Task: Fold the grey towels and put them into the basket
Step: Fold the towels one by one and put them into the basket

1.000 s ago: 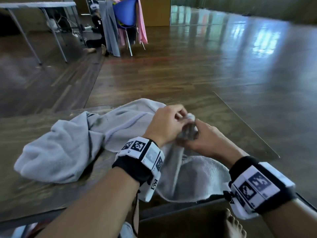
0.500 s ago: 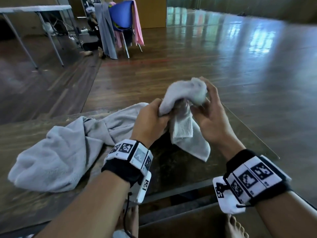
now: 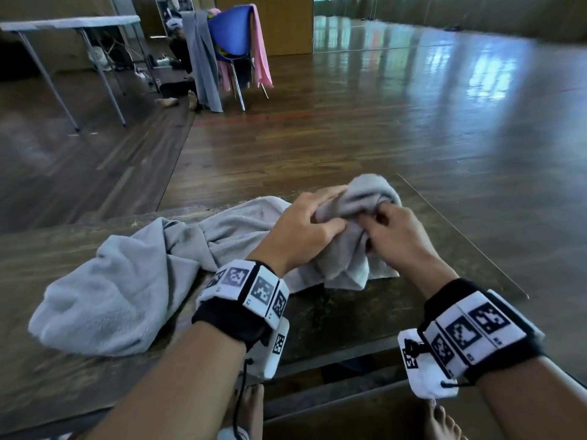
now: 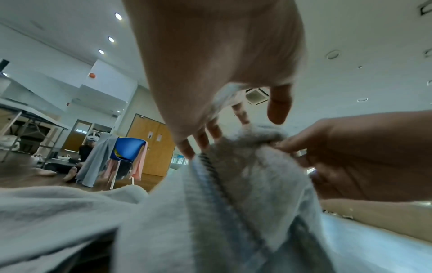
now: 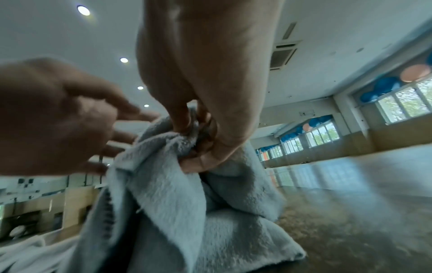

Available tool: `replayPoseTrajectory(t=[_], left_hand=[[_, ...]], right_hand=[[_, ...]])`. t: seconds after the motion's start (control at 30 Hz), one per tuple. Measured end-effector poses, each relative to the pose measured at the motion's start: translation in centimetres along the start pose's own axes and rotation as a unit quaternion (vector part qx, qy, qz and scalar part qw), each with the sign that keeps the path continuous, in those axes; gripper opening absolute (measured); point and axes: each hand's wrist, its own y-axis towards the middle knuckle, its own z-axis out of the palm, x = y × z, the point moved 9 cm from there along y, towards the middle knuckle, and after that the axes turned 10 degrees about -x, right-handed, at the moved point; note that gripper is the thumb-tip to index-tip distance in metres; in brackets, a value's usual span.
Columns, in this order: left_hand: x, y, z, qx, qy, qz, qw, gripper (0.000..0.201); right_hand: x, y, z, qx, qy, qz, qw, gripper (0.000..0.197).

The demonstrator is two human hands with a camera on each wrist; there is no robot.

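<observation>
A bunched grey towel (image 3: pixel 365 198) stands on the wooden table (image 3: pixel 349 315), its lower folds resting on the top. My right hand (image 3: pixel 394 230) pinches its upper folds from the right; the right wrist view shows thumb and fingers (image 5: pixel 198 140) curled into the pile (image 5: pixel 168 194). My left hand (image 3: pixel 305 223) lies on the bunch from the left, its fingers (image 4: pixel 201 140) fairly straight on the cloth (image 4: pixel 257 175). A second crumpled grey towel (image 3: pixel 111 290) sprawls on the table's left half and reaches up to my left wrist. No basket is in view.
The table's right edge (image 3: pixel 460 246) runs diagonally close to my right hand, with wooden floor beyond. Far back stand a blue chair (image 3: pixel 228 36) draped with grey and pink cloths, a folding table (image 3: pixel 70 22), and a person sitting on the floor (image 3: pixel 178 52). My bare feet show below.
The towel bunch has come down from the air onto the table. My left hand no longer grips it and now lies on it. My right hand holds lower on the folds.
</observation>
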Motion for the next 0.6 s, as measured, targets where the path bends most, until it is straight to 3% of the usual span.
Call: replayPoseTrajectory(t=[0.07, 0.13, 0.27, 0.33, 0.43, 0.6], left_hand=[[1.8, -0.2, -0.3, 0.020, 0.083, -0.040, 0.996, 0.052], [4.3, -0.5, -1.0, 0.026, 0.207, -0.080, 0.975, 0.036], [5.8, -0.4, -1.9, -0.019, 0.221, -0.075, 0.972, 0.006], [4.7, 0.3, -2.7, -0.081, 0.185, -0.045, 0.978, 0.011], [2.8, 0.8, -3.5, -0.154, 0.046, -0.041, 0.986, 0.024], [2.0, 1.2, -2.4, -0.152, -0.123, -0.100, 0.976, 0.028]], right_hand=[[-0.2, 0.4, -1.6, -0.058, 0.035, 0.014, 0.998, 0.018], [-0.4, 0.6, -2.5, -0.090, 0.090, 0.032, 0.991, 0.021], [-0.4, 0.7, -3.0, -0.105, 0.134, 0.039, 0.985, 0.023], [-0.7, 0.8, -3.3, -0.103, 0.110, 0.042, 0.988, 0.021], [-1.5, 0.8, -2.6, -0.049, 0.001, 0.057, 0.997, 0.019], [-0.8, -0.3, -1.2, -0.017, -0.110, 0.023, 0.993, 0.034]])
